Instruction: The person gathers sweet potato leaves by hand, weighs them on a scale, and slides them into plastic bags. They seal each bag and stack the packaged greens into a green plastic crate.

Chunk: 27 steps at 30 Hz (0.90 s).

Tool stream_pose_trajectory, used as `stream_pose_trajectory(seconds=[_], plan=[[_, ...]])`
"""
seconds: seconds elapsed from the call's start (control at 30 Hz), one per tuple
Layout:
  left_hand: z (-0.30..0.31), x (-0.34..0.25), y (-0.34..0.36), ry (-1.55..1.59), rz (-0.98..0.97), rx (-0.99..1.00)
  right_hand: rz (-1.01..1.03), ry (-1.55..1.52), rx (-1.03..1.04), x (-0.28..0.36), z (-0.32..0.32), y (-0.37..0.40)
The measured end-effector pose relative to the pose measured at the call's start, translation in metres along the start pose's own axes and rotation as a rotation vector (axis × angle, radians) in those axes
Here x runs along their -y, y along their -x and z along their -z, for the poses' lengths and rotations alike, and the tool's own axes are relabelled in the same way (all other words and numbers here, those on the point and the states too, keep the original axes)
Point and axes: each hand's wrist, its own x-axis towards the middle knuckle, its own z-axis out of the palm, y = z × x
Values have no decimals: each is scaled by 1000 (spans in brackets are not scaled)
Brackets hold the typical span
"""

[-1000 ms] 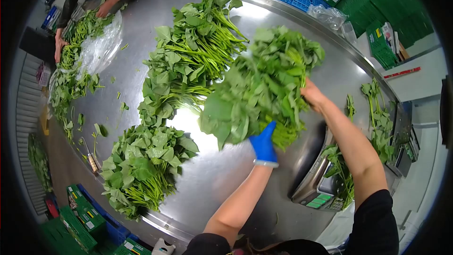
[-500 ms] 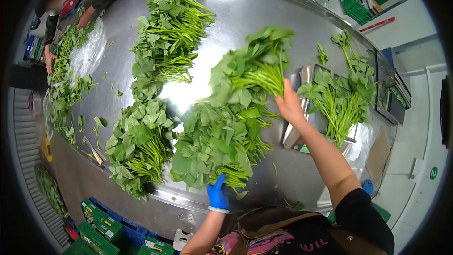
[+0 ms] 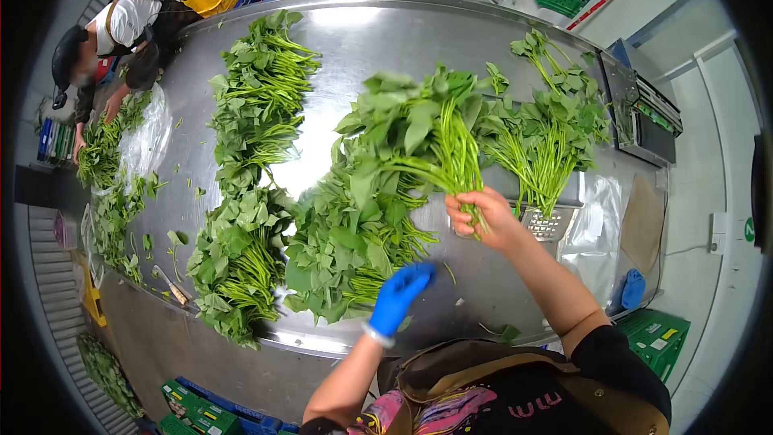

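Observation:
My right hand (image 3: 489, 219) is closed around the stems of a bunch of leafy greens (image 3: 439, 133), held raised with its leaves pointing away from me. My left hand (image 3: 403, 298), in a blue glove, hovers just right of the front pile's cut stems. Its fingers look stretched out, though blurred, and nothing shows in them. Below and left of the held bunch lies a pile of the same greens (image 3: 342, 254). Another bunch of greens (image 3: 547, 153) rests to the right, on a metal tray with a perforated end (image 3: 550, 224), partly hidden.
A long row of greens (image 3: 241, 242) runs across the steel table (image 3: 378, 40). A knife (image 3: 171, 286) lies near the left edge. Clear plastic bags (image 3: 592, 229) and a blue glove-like item (image 3: 634, 288) are on the right. A co-worker (image 3: 121, 40) handles greens at far left.
My right hand has moved toward me with the bunch, which now stands more upright. My left hand has left the front pile's stems and shifted right. The view has tilted and shifted.

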Motion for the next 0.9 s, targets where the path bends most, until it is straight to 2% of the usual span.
stream_pose_trajectory(seconds=[0.03, 0.13, 0.2, 0.23, 0.27, 0.3, 0.33, 0.37, 0.4, 0.43, 0.47, 0.57, 0.63, 0.7, 0.77, 0.9], plan=[[-13, -22, -14, 84, -59, -6, -10, 20, -7, -6, 0, 7], [-22, -31, -49, 88, -119, -31, 4, 103, -42, -22, -6, 23], [-23, -29, -49, -154, -281, -188, 41, 192, -102, -33, -13, 36], [-22, -31, -48, -286, -362, -265, 61, 347, -149, -40, -10, 39], [-30, -32, -48, -133, -467, -276, 80, 496, -200, -49, -4, 42], [-34, -33, -46, -8, -386, -259, 100, 648, -262, -58, 3, 47], [-38, -33, -44, 116, -297, -236, 217, 1065, -365, -67, 6, 51], [-41, -31, -43, 234, -204, -213, 169, 1215, -384, -72, 7, 56], [-40, -24, -40, 229, 64, -266, 117, 1363, -399, -74, 4, 61], [-39, -13, -40, 277, 75, -226, 59, 1509, -411, -77, 3, 65], [-35, 5, -45, 325, 88, -189, 153, 1564, -371, -88, 14, 64], [-26, 39, -56, 439, 105, -165, -18, 1430, -310, -100, 25, 63], [-19, 40, -58, 480, 57, -126, 76, 1183, -243, -114, 48, 55], [-5, 45, -60, 505, 103, -147, 192, 925, -198, -121, 61, 48], [9, 52, -62, 576, 56, -25, 132, 568, -262, -115, 61, 40], [1, 35, -55, 646, 80, -6, -54, 262, -334, -100, 47, 37]])
